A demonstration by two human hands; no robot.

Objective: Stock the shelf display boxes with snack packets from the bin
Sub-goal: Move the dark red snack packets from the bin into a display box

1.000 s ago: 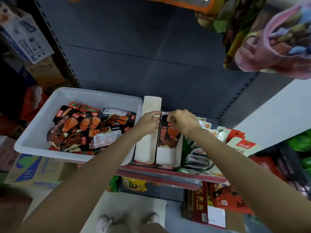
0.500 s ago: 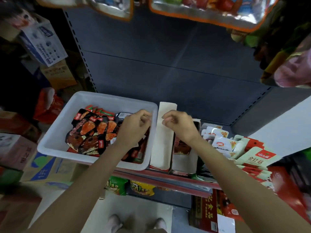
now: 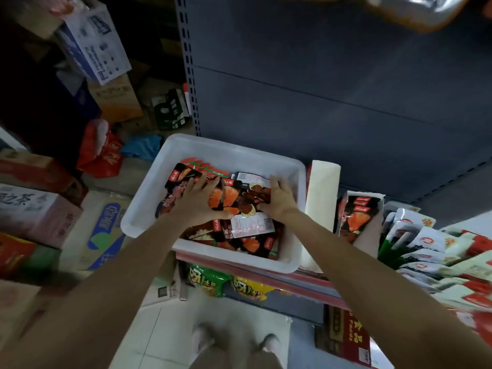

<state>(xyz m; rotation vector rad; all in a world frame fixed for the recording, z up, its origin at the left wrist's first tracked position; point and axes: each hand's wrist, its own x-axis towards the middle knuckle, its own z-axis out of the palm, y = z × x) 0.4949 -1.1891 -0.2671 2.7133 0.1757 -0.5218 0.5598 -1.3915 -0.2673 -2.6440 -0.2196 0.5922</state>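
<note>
At the far left we see stacked cartons (image 3: 40, 209) on the floor. Next comes the white bin (image 3: 149, 209), resting on the shelf edge and heaped with dark red-and-black snack packets (image 3: 250, 225). Our left hand (image 3: 197, 206) lies on the heap with fingers spread flat, gripping nothing. Our right hand (image 3: 279, 201) is also in the bin, fingers bent against the packets; we cannot tell whether it pinches one. Just right of the bin stands an empty display box (image 3: 320, 198), then a second display box (image 3: 372, 233) holding one upright packet (image 3: 355, 217), then white packets (image 3: 426, 241).
</note>
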